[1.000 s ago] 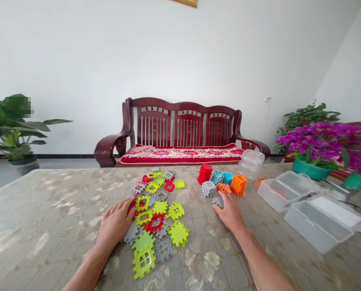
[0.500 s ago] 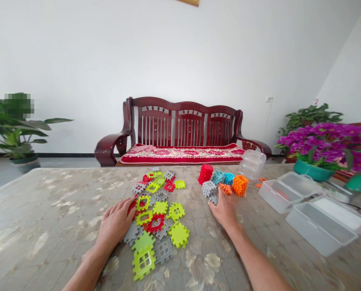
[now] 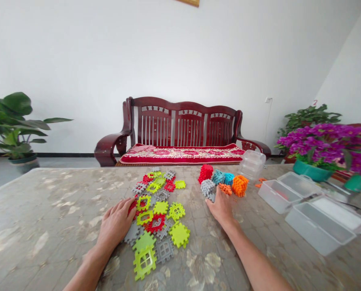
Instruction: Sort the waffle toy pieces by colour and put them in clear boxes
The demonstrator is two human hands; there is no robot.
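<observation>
My left hand (image 3: 117, 220) lies flat with fingers stretched along the left edge of a spread of toy interlocking panels. Its fingertips touch a red panel (image 3: 132, 207). Lime panels (image 3: 179, 234), some with window openings, mix with red and grey ones (image 3: 164, 249), several overlapping. My right hand (image 3: 223, 206) is at the grey interlocking blocks (image 3: 208, 188), thumb on the near side and the other fingers on the right, partly hidden. Close around it are a red block stack (image 3: 205, 173), teal blocks (image 3: 218, 176), blue blocks (image 3: 228, 178) and orange blocks (image 3: 240, 185).
Two open clear plastic boxes (image 3: 321, 232) stand at the right of the table (image 3: 62, 202). Behind them is a pot of purple flowers (image 3: 329, 141). A stacked clear container (image 3: 252, 165) stands at the far edge, near loose orange pieces (image 3: 261, 182). A wooden bench (image 3: 188, 121) is beyond.
My right hand has shifted slightly left, and the grey blocks at its thumb have moved a little left with it. My left hand and the panels stay put.
</observation>
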